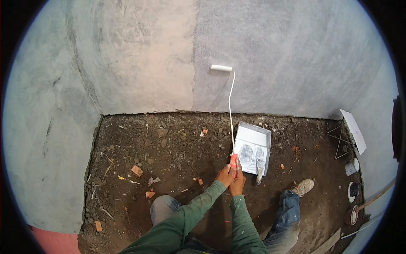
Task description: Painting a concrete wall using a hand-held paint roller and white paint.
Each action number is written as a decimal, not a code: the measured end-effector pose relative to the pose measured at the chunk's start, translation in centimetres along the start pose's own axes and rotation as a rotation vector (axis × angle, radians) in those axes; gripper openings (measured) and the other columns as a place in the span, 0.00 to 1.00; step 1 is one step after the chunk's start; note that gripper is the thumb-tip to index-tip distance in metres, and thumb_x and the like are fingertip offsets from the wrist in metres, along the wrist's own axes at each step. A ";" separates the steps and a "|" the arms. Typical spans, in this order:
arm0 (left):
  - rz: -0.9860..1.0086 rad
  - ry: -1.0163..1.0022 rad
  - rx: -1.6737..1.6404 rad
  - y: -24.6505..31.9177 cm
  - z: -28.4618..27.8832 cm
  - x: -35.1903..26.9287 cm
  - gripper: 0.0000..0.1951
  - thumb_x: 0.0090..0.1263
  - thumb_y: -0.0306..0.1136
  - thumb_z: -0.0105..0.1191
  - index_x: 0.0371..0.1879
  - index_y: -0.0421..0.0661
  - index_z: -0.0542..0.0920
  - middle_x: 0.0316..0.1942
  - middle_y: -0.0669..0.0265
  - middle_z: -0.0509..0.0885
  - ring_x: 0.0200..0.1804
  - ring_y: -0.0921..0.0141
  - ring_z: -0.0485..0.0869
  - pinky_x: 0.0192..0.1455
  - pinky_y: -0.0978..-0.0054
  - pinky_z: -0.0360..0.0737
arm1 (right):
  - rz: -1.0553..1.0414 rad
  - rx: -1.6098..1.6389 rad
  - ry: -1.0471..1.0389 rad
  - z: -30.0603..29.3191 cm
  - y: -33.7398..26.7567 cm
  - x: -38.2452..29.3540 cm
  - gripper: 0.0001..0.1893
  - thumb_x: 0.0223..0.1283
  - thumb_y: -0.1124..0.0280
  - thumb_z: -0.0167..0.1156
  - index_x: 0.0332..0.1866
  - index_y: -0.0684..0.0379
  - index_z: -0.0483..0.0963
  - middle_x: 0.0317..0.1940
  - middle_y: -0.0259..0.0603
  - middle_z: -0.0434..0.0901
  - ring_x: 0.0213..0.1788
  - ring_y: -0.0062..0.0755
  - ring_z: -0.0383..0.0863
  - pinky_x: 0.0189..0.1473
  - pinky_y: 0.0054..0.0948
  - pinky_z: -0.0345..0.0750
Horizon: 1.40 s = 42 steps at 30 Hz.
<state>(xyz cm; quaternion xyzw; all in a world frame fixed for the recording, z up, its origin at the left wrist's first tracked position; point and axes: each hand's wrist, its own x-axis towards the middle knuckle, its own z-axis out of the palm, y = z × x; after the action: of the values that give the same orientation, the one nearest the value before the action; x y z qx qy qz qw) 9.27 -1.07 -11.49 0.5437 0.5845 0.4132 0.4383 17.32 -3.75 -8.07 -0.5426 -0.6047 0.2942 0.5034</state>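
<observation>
Both of my hands grip the red handle [233, 161] of a paint roller. My left hand [224, 175] is on its left side and my right hand [237, 185] on its right. A long white wire frame [230, 104] rises from the handle to the white roller cover [221, 68], which appears to be against the wall [269, 63]. Just right of my hands, a grey paint tray [268, 146] lies on the soil with white paint in it. A paint-smeared brush [259, 170] rests over its near edge.
Dark soil [190, 146] with brick fragments [137, 170] covers the ground. To the right are a white-topped folding stand [354, 131], a white container [352, 167], a reddish bucket [352, 215] and a wooden pole [379, 194]. A side wall [47, 127] closes the left.
</observation>
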 end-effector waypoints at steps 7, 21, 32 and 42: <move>-0.058 -0.040 0.021 -4.9 2.5 -0.2 0.28 0.71 0.50 0.43 0.54 0.34 0.71 0.53 0.39 0.75 0.58 0.48 0.74 0.59 0.59 0.71 | 0.204 -0.037 -0.125 -0.2 4.4 -1.6 0.26 0.65 0.69 0.54 0.69 0.52 0.61 0.56 0.54 0.75 0.56 0.34 0.76 0.54 0.30 0.71; -0.044 -0.083 -0.196 -0.8 1.9 -10.0 0.24 0.66 0.49 0.52 0.41 0.34 0.76 0.41 0.45 0.81 0.46 0.56 0.81 0.47 0.63 0.75 | 0.086 -0.086 -0.084 -5.0 -3.2 -9.0 0.29 0.59 0.75 0.53 0.69 0.55 0.61 0.61 0.50 0.71 0.63 0.39 0.72 0.62 0.31 0.67; 0.045 -0.346 -0.220 0.0 5.8 -18.4 0.28 0.64 0.58 0.51 0.37 0.37 0.78 0.31 0.50 0.82 0.36 0.58 0.83 0.39 0.62 0.76 | 0.197 -0.115 -0.063 -11.5 -6.7 -17.8 0.31 0.58 0.82 0.48 0.70 0.65 0.55 0.62 0.45 0.67 0.59 0.28 0.69 0.62 0.25 0.66; -0.145 -0.569 -0.308 -1.9 5.3 -22.2 0.21 0.66 0.48 0.55 0.32 0.37 0.80 0.23 0.62 0.80 0.27 0.73 0.79 0.31 0.71 0.75 | 0.547 0.001 -0.020 -11.8 -5.5 -22.9 0.33 0.55 0.81 0.49 0.70 0.64 0.55 0.57 0.47 0.71 0.54 0.31 0.74 0.53 0.25 0.73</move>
<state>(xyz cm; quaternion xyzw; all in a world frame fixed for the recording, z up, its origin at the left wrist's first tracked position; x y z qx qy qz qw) 14.40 -23.33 -13.32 0.5215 0.4066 0.2960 0.6892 24.08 -29.10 -5.98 -0.6825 -0.4406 0.4248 0.3996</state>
